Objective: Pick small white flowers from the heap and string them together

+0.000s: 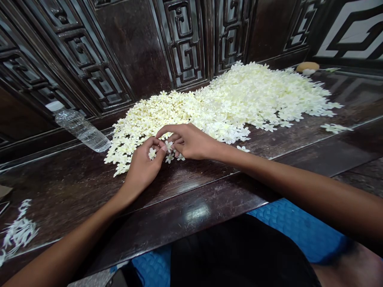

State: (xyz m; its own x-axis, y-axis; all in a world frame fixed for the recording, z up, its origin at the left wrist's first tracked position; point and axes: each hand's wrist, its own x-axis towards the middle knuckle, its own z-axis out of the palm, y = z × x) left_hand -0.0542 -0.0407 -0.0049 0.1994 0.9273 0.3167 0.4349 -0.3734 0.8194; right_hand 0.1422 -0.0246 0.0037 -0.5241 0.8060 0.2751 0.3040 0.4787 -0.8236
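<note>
A small white artificial-looking flower (pixel 168 146) is pinched between the thumb and forefinger of my left hand (pixel 146 159). My right hand (pixel 191 141) meets it from the other side, fingers curled close to the same flower; what its fingertips grip is hidden. Behind both hands spreads a large heap of white and cream five-petalled flowers (pixel 239 99), loose on the dark wooden bench (pixel 191 175). A few single blossoms lie just below my fingers, and one stray flower (pixel 243 148) rests to the right of my right wrist.
A clear plastic bottle (pixel 80 127) leans left of the heap. White stringy strands (pixel 19 233) lie at the far left. An orange-tan round object (pixel 308 66) sits at the back right. A carved wooden backrest (pixel 134 44) rises behind; a blue textured surface (pixel 293 223) shows below.
</note>
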